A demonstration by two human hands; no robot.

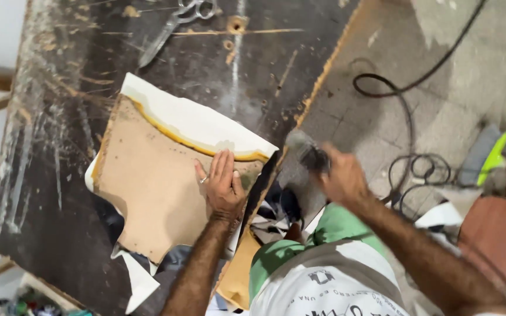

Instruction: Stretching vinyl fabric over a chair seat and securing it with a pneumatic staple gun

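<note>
My left hand [222, 185] lies flat, fingers together, on a brown hardboard panel [147, 181] near its right edge. White foam or fabric [194, 120] with a yellow glued seam wraps over the panel's top edge. The panel rests on a dark, scratched worktable [60, 76]. My right hand [341, 178], blurred by motion, grips a dark tool [306, 151] just off the table's right edge; the tool's kind is unclear.
Scissors [174, 23] lie at the table's far side. Black cables [408, 158] loop over the concrete floor at right. A red and a green object sit at the far right. Fabric scraps hang below the panel.
</note>
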